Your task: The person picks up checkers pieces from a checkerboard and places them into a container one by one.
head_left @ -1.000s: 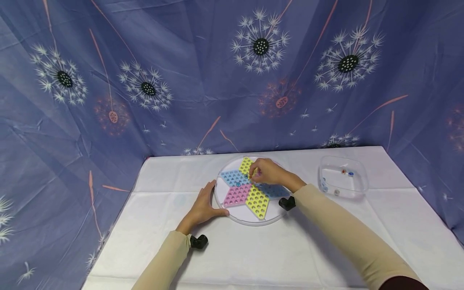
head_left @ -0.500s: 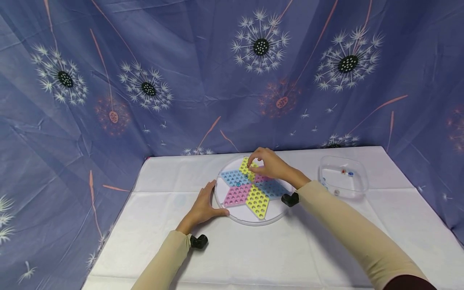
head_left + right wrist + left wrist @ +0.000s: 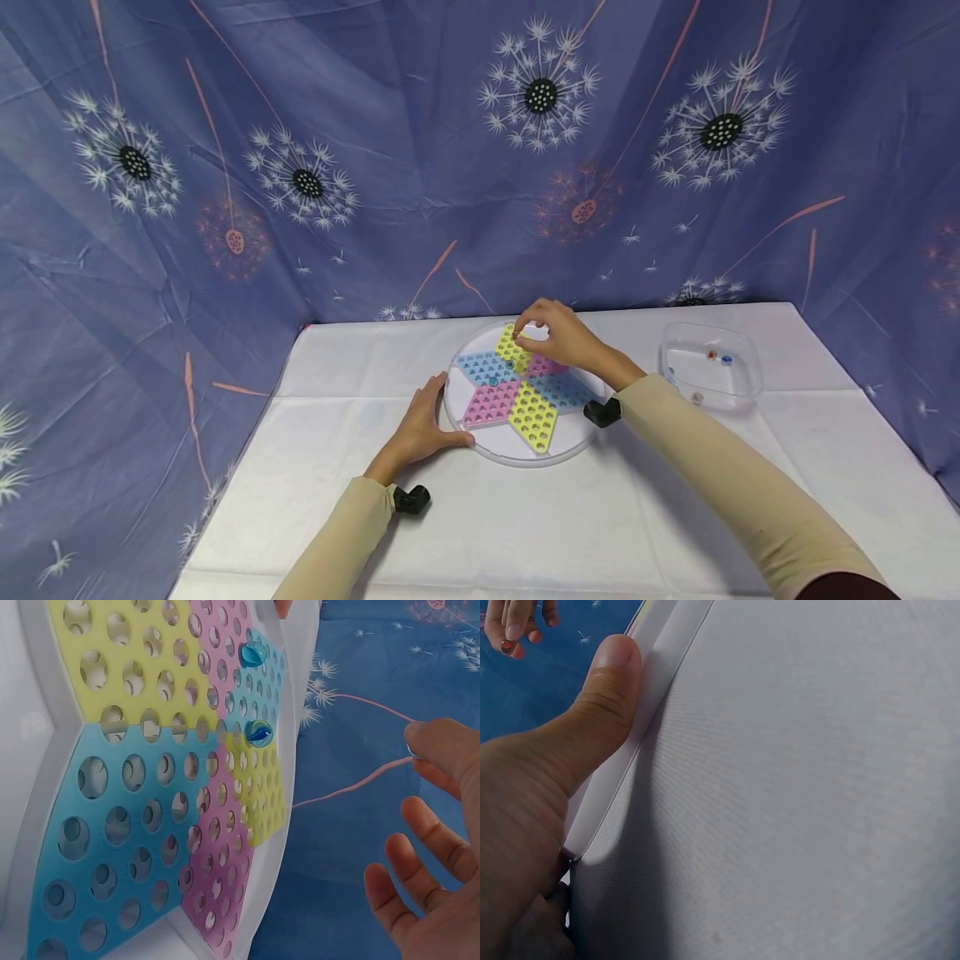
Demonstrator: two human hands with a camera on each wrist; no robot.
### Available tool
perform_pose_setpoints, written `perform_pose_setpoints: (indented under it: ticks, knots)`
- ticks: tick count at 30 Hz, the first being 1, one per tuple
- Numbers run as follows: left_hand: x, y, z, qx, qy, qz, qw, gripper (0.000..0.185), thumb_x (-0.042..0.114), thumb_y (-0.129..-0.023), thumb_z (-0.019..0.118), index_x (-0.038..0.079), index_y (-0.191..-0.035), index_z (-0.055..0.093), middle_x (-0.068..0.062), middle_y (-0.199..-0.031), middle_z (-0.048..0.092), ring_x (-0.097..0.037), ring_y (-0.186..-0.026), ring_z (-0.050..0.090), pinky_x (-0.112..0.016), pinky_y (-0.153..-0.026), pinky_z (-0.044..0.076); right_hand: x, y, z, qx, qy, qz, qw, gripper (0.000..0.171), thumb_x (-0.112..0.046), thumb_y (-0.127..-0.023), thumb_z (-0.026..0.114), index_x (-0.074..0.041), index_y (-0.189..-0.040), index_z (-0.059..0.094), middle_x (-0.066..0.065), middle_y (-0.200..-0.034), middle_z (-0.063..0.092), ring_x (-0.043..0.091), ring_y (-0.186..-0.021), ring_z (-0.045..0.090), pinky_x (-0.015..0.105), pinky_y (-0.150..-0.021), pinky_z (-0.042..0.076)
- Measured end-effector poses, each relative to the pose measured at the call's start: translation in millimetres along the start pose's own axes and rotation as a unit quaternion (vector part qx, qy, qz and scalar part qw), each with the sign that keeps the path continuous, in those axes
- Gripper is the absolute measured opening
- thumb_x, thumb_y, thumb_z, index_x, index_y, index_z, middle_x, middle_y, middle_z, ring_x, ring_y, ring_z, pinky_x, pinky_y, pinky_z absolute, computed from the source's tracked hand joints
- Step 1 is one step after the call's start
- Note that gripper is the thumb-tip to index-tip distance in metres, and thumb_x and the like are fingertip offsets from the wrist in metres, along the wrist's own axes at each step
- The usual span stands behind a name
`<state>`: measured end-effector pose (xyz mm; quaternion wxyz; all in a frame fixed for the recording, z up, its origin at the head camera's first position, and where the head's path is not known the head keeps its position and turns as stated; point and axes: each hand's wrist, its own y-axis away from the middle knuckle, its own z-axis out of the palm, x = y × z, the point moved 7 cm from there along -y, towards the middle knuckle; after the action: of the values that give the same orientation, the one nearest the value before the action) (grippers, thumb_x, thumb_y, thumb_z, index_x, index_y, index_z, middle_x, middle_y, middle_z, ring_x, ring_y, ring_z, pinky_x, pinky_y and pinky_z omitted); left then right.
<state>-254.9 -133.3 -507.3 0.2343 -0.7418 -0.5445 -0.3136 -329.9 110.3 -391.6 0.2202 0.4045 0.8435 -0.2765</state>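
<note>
A round white Chinese checkers board bears a yellow, blue and pink star full of holes. My left hand lies spread against its left edge, thumb straight along the rim. Above the far yellow point, my right hand pinches a small reddish-orange marble between thumb and index finger, its other fingers loosely bent. Two blue-tinted clear marbles sit in holes: one marble on the blue section, another marble near the star's middle.
To the right stands a clear plastic container with several marbles, among them a red marble and a blue marble. A white cloth covers the table. Behind hangs a blue dandelion-print curtain.
My right hand has risen off the board's middle and moved slightly toward its far edge, pinching the marble. The left hand and the two marbles on the board have stayed put.
</note>
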Motion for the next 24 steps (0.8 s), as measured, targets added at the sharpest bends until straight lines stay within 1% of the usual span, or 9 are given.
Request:
perform_pose_setpoints:
  ticks: [4,11,14,19,22,24]
  knots:
    - [0.7,-0.1,-0.4,0.004,0.003,0.007,1.0000,0.127,0.042,-0.069,0.096,0.002,-0.163,0.021,-0.019,-0.167,0.024,-0.037,-0.156,0.015,-0.050,-0.128,0.007,0.2,1.4,0.0,0.002,-0.003,-0.001,1.000,0.011,-0.017,-0.092,0.079,-0.015,-0.103,0.077,0.008,-0.113,0.064,0.037,-0.103,0.058,0.054,-0.090,0.047]
    - [0.2,1.3,0.8,-0.004,0.002,-0.008,1.0000,0.129,0.043,-0.068,0.096,0.006,-0.164,0.019,-0.016,-0.169,0.021,-0.033,-0.157,0.012,-0.047,-0.129,0.006,5.9,2.1,1.6,0.008,0.000,0.002,1.000,0.010,-0.019,-0.092,0.079,-0.018,-0.102,0.077,0.007,-0.112,0.064,0.036,-0.103,0.059,0.051,-0.088,0.049]
    - [0.0,1.3,1.2,-0.003,0.000,-0.005,1.0000,0.128,0.043,-0.069,0.096,0.005,-0.164,0.019,-0.016,-0.169,0.021,-0.033,-0.157,0.012,-0.047,-0.129,0.005,7.5,3.6,0.6,0.014,0.002,-0.006,1.000,0.010,-0.019,-0.092,0.079,-0.018,-0.101,0.077,0.007,-0.112,0.065,0.035,-0.100,0.059,0.050,-0.086,0.051]
    - [-0.1,0.7,1.1,-0.004,-0.002,-0.002,1.0000,0.129,0.043,-0.069,0.096,0.005,-0.164,0.018,-0.018,-0.169,0.021,-0.033,-0.157,0.013,-0.046,-0.129,0.005,9.1,8.6,-5.8,0.027,0.000,-0.017,0.999,0.010,-0.018,-0.091,0.080,-0.016,-0.101,0.077,0.007,-0.111,0.066,0.032,-0.096,0.060,0.046,-0.082,0.052]
    - [0.3,0.5,0.4,0.000,-0.002,0.001,1.0000,0.128,0.043,-0.069,0.096,0.004,-0.164,0.019,-0.019,-0.168,0.021,-0.035,-0.157,0.014,-0.048,-0.129,0.007,12.5,12.8,-11.5,0.031,-0.001,-0.011,0.999,0.011,-0.018,-0.092,0.079,-0.016,-0.102,0.077,0.007,-0.113,0.066,0.031,-0.097,0.059,0.046,-0.079,0.051]
    - [0.6,0.6,0.1,0.004,-0.001,0.003,1.0000,0.128,0.043,-0.069,0.096,0.003,-0.163,0.020,-0.021,-0.168,0.022,-0.037,-0.156,0.014,-0.050,-0.128,0.008,15.1,16.3,-15.9,0.029,-0.002,-0.004,1.000,0.011,-0.017,-0.092,0.079,-0.016,-0.103,0.076,0.008,-0.114,0.065,0.033,-0.098,0.059,0.047,-0.079,0.051]
